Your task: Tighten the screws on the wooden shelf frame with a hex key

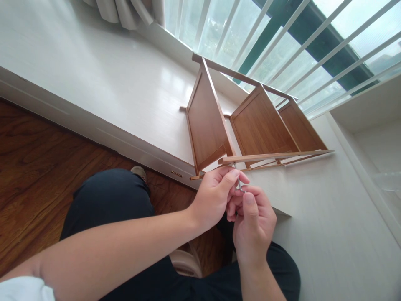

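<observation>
A brown wooden shelf rack (263, 121) lies on its side on the white ledge, with its boards standing upright. Against its near rail (275, 157) sits the upper end of a thin metal hex key (239, 184). My left hand (213, 196) is closed around the key's long shaft just below the rail, thumb and index finger pinching it. Lower down, my right hand (254, 221) is closed too, its thumb and fingers at the key's bent short end. Whatever fastener the key's tip meets is hidden.
The white ledge (94, 83) runs below a barred window (250, 37), with a grey curtain (122, 12) at the far left. A white surface (338, 209) extends on the right. Below are my knees, the dark wood floor (28, 167) and a drawer handle (177, 173).
</observation>
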